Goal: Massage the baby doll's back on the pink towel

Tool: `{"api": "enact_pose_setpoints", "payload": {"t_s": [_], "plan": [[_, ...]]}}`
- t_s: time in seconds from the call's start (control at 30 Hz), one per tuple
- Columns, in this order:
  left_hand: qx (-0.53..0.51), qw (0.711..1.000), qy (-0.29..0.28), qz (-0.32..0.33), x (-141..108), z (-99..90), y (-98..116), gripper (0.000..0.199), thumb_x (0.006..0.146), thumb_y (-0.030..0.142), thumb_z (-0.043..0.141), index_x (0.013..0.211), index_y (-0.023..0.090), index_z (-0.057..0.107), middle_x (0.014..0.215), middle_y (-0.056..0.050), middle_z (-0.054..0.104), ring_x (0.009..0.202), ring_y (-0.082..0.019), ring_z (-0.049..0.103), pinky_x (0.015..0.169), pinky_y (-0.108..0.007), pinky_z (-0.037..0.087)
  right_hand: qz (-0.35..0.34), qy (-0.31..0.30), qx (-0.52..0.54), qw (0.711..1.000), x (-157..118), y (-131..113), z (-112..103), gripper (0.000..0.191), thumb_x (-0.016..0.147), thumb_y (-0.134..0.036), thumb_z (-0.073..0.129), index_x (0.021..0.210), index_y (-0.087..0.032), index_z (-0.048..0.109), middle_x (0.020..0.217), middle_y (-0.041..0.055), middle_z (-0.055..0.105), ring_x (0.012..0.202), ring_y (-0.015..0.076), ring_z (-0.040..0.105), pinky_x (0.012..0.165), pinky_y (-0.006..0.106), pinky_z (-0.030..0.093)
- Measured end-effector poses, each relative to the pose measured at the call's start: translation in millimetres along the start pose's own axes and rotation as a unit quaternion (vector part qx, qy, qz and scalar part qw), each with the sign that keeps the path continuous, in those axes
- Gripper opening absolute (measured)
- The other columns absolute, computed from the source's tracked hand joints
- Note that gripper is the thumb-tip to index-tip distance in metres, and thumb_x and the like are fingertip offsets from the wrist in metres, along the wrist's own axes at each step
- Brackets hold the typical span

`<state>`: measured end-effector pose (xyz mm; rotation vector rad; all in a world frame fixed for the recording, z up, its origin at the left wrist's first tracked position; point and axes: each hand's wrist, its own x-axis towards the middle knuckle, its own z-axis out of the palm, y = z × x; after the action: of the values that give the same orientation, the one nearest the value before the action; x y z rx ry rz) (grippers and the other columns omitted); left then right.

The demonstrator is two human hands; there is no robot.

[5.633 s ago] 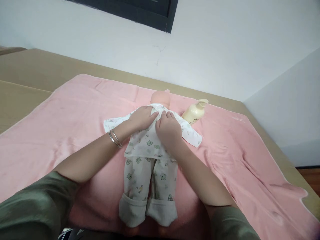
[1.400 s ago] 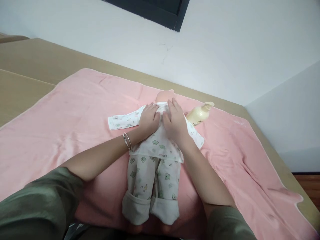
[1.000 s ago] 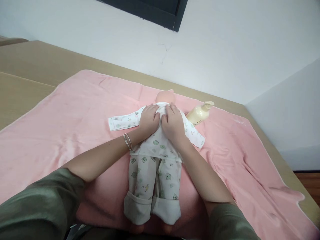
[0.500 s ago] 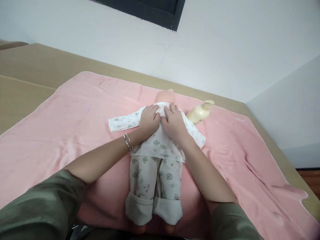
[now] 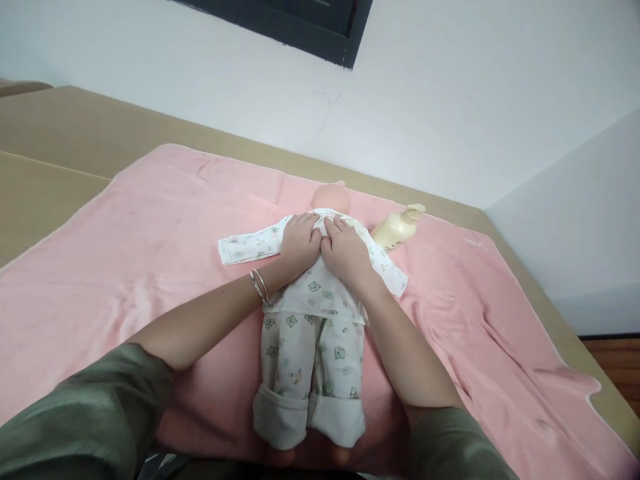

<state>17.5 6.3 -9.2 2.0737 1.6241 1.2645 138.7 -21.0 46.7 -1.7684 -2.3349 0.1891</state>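
Note:
A doll in a white printed top (image 5: 320, 297) and matching trousers (image 5: 340, 357) with rolled cuffs lies on a pink blanket (image 5: 200, 200). Its rounded head (image 5: 331, 198) points away from me, and its feet show below the cuffs. My left hand (image 5: 301, 243) lies flat on the upper left of the top, near the collar. Beside it, my right hand (image 5: 346, 247) rests on the upper right, fingers stretched out. The two thumbs nearly meet at the middle. Neither hand holds anything.
A cream pump bottle (image 5: 396, 230) lies tilted on the blanket beside the doll's right-side sleeve. The blanket covers a wooden table (image 5: 60, 133), whose far edge runs along a white wall (image 5: 425, 100). A dark frame (image 5: 320, 33) is on the wall.
My right hand's fingers have drawn slightly closer to my left hand and lie lower on the top. My left hand stays nearly in place. The view has shifted slightly.

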Motion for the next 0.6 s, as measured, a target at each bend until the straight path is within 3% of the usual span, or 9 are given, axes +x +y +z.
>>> {"api": "enact_pose_setpoints", "payload": {"t_s": [0.13, 0.27, 0.37, 0.47, 0.6], "plan": [[-0.002, 1.000, 0.003, -0.001, 0.0, 3.0, -2.2, 0.045, 0.092, 0.022, 0.037, 0.120, 0.011, 0.071, 0.129, -0.015, 0.074, 0.120, -0.028, 0.065, 0.115, -0.046, 0.047, 0.010, 0.008, -0.010, 1.000, 5.0, -3.2, -10.2, 0.056, 0.098, -0.023, 0.038, 0.149, -0.010, 0.056, 0.157, 0.0188, 0.056, 0.150, 0.0336, 0.048, 0.124, 0.050, 0.039], [-0.001, 1.000, 0.001, 0.008, 0.1, 0.9, -0.7, 0.046, 0.094, 0.019, 0.035, 0.122, 0.010, 0.070, 0.131, -0.015, 0.073, 0.121, -0.028, 0.065, 0.115, -0.045, 0.047, 0.029, -0.009, -0.024, 0.999, 11.5, -11.3, -23.0, 0.048, 0.097, -0.025, 0.040, 0.136, -0.014, 0.066, 0.135, 0.0190, 0.072, 0.128, 0.0345, 0.066, 0.108, 0.047, 0.052], [0.017, 1.000, -0.023, 0.009, 1.2, -4.7, 3.9, 0.045, 0.096, 0.016, 0.034, 0.121, 0.012, 0.070, 0.130, -0.015, 0.073, 0.121, -0.027, 0.065, 0.115, -0.046, 0.047, 0.018, -0.023, -0.017, 0.999, 14.4, -10.8, -31.9, 0.043, 0.096, -0.025, 0.041, 0.127, -0.018, 0.070, 0.125, 0.0163, 0.077, 0.115, 0.0340, 0.072, 0.097, 0.044, 0.056], [0.052, 0.996, -0.073, 0.002, 1.7, -12.3, 11.9, 0.043, 0.097, 0.016, 0.035, 0.124, 0.012, 0.068, 0.131, -0.015, 0.072, 0.126, -0.028, 0.064, 0.115, -0.048, 0.047, -0.010, -0.030, -0.004, 0.999, 15.9, -2.5, -35.0, 0.039, 0.095, -0.024, 0.042, 0.119, -0.022, 0.073, 0.123, 0.0126, 0.078, 0.113, 0.0328, 0.073, 0.094, 0.043, 0.057], [0.087, 0.989, -0.109, 0.038, -3.3, -25.2, 29.2, 0.042, 0.093, 0.012, 0.040, 0.126, 0.009, 0.066, 0.127, -0.019, 0.070, 0.125, -0.031, 0.063, 0.114, -0.049, 0.049, -0.029, -0.056, -0.003, 0.998, 14.6, 9.1, -35.3, 0.045, 0.096, -0.024, 0.040, 0.132, -0.020, 0.066, 0.139, 0.0139, 0.071, 0.119, 0.0321, 0.070, 0.096, 0.043, 0.057]]}}
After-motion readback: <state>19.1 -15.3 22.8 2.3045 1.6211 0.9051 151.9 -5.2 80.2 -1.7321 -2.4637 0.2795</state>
